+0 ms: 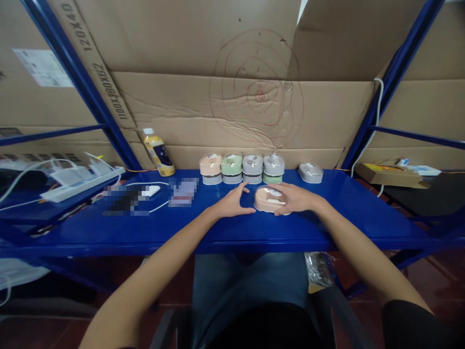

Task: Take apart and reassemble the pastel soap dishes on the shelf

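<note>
On the blue table in front of me lies a peach-coloured oval case with a clear lid (268,199). My right hand (296,198) grips its right end, thumb at the near side and fingers over the far side. To the left of the case is my left hand (232,202), with thumb and fingers spread apart and nothing between them; a small gap separates it from the case. Behind both hands stands a row of similar cases stacked in pairs, with a peach one (210,165), a green one (231,165) and grey ones (252,165) on top.
A single grey case (310,172) sits right of the row. Leftward are a yellow bottle (160,154), a blurred-out flat item (183,192) and a power strip (82,184). An opened cardboard box (390,175) lies far right. Blue posts and a cardboard wall (174,97) bound the table.
</note>
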Motion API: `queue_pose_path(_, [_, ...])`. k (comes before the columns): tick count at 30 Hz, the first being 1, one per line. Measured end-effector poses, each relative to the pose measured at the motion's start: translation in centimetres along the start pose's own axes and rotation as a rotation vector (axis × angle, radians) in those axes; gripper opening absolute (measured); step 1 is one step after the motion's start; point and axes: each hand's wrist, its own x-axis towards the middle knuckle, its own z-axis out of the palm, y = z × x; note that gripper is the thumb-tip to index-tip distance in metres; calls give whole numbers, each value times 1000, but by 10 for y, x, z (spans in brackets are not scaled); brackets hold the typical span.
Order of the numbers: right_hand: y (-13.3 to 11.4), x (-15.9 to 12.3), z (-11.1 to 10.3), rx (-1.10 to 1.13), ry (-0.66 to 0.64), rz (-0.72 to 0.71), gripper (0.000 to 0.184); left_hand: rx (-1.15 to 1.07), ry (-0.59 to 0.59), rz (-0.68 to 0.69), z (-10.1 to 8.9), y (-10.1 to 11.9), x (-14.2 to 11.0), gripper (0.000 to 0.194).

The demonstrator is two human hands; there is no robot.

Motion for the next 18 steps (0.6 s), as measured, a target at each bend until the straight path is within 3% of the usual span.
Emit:
queue_pose_path(2, [4, -17, -7, -119, 1, 223, 108, 35, -5, -27, -1, 0, 0, 110])
queue_pose_path(5, [12, -36, -16, -235, 58, 554, 116, 63, -10, -26, -2, 2, 0, 101])
queue_pose_path(7, [18, -46, -21, -252, 96, 652, 123, 72, -18, -27, -2, 3, 0, 98])
queue_pose_path(10, [27, -61, -26, -274, 116, 622, 122, 90, -26, -19, -1, 1, 0, 97])
queue_pose_path(14, [39, -71, -28, -421, 84, 515, 87, 113, -25, -1, 0, -4, 2, 96])
queue_pose_path(18, [49, -54, -24, -572, 55, 426, 64, 116, -25, 1, 0, -4, 2, 94])
